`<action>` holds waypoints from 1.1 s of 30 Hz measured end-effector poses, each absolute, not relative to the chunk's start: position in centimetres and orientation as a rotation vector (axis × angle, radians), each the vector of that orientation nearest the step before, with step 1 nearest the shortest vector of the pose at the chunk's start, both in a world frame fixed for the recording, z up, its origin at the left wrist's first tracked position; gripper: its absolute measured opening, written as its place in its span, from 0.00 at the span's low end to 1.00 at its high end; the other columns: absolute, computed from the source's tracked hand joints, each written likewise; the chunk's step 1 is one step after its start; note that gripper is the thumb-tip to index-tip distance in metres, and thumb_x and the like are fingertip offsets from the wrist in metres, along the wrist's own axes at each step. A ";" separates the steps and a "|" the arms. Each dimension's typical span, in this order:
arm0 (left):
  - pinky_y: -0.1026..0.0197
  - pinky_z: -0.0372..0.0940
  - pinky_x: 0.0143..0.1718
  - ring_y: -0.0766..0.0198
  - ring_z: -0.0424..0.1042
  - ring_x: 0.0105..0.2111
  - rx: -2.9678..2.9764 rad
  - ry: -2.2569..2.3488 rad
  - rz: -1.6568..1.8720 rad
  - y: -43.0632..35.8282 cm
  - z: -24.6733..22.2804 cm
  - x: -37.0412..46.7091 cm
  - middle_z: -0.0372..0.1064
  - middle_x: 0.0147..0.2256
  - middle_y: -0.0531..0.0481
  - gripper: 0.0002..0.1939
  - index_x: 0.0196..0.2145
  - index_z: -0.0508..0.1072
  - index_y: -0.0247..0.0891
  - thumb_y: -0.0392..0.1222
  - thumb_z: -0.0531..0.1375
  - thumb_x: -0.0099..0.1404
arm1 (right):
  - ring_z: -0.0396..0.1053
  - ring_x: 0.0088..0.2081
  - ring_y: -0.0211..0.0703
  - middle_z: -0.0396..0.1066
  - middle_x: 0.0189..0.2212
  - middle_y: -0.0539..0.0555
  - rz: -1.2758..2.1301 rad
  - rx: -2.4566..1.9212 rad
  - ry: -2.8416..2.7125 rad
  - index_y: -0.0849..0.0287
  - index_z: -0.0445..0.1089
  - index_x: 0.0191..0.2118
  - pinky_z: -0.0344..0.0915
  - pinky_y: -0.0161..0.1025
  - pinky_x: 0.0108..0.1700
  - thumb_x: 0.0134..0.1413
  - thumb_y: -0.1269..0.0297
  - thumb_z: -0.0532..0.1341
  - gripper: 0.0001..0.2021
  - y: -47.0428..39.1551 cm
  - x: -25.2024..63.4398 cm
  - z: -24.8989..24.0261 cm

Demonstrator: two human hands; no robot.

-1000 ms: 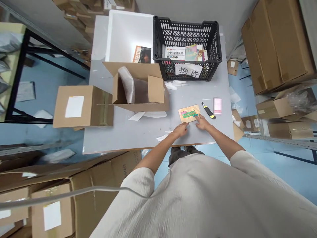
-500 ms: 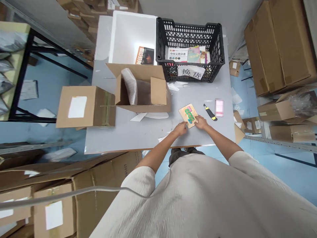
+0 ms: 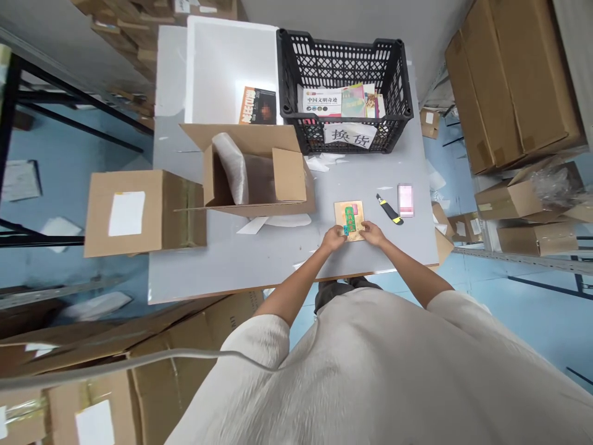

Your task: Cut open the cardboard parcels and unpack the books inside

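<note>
A thin tan book (image 3: 349,213) with green, pink and blue patches on its cover is held near the front edge of the table. My left hand (image 3: 333,238) grips its lower left corner, and the fingers of my right hand (image 3: 372,234) are closed on its lower right side. Just right of the book lies a black and yellow utility knife (image 3: 389,209). A phone (image 3: 406,200) with a pinkish screen rests beside the knife.
An open carton (image 3: 259,179) with bubble wrap (image 3: 231,167) inside stands left of the book, next to a closed carton (image 3: 125,210). Behind are a white foam box (image 3: 199,74) and a black crate (image 3: 343,55) holding books. Paper scraps (image 3: 287,220) litter the grey table (image 3: 222,266).
The book has turned from a slant to nearly straight, with both hands still on it. My view has shifted slightly.
</note>
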State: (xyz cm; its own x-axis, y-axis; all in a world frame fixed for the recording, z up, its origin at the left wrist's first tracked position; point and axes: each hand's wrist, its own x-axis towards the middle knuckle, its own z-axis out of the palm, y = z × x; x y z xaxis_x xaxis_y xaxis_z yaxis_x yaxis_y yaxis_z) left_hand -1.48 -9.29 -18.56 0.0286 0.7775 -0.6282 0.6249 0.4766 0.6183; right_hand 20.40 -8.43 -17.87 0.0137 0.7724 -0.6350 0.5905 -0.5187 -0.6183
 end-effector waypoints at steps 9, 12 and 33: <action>0.54 0.75 0.52 0.56 0.79 0.41 1.171 1.671 0.359 -9.1 -19.0 -2.7 0.78 0.35 0.52 0.12 0.39 0.79 0.43 0.31 0.67 0.57 | 0.84 0.54 0.48 0.84 0.57 0.59 1.677 -2.039 -1.181 0.58 0.74 0.64 0.80 0.47 0.60 0.61 0.68 0.68 0.26 -9.2 20.4 -16.5; 0.55 0.76 0.50 0.58 0.77 0.37 1.160 1.652 0.395 -8.9 -18.5 -2.9 0.75 0.32 0.54 0.14 0.39 0.79 0.43 0.30 0.65 0.56 | 0.84 0.51 0.49 0.85 0.52 0.57 1.647 -2.052 -1.158 0.58 0.75 0.63 0.80 0.50 0.60 0.59 0.69 0.68 0.26 -9.1 20.3 -16.3; 0.58 0.76 0.47 0.62 0.77 0.39 1.197 1.466 0.695 -6.5 -10.4 -5.8 0.82 0.47 0.45 0.13 0.44 0.80 0.40 0.32 0.65 0.62 | 0.80 0.40 0.46 0.84 0.37 0.53 1.567 -1.765 -0.958 0.56 0.78 0.41 0.78 0.42 0.45 0.53 0.62 0.72 0.10 -7.4 19.2 -8.5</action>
